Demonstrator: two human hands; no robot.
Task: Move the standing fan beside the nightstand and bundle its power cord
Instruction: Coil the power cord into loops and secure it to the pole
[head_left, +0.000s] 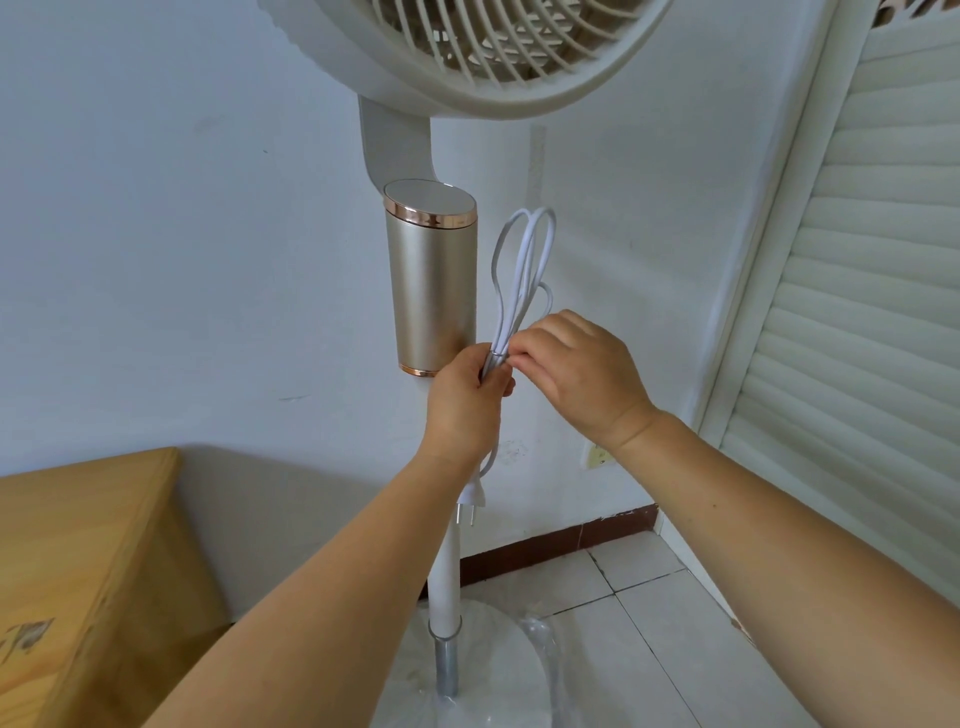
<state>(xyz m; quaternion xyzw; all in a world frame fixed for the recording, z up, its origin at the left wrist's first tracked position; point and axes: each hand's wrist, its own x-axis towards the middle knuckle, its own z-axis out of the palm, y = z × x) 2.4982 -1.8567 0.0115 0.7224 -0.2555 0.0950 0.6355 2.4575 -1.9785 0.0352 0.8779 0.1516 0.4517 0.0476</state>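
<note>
The white standing fan (431, 291) rises in front of me, with its grille at the top, a gold cylinder on the stem and a round base at the bottom. Its white power cord (522, 275) is folded into several long loops that stick up beside the cylinder. My left hand (465, 400) grips the looped bundle low down. My right hand (576, 371) pinches something thin at the bundle just above the left fingers; what it is I cannot tell. The white plug (474, 496) dangles below my left wrist. The wooden nightstand (88, 566) stands at lower left of the fan.
A white wall is right behind the fan, with a wall socket (597, 457) low at the right. A white louvred door (857, 312) fills the right side. Light floor tiles (675, 623) spread to the right of the fan base.
</note>
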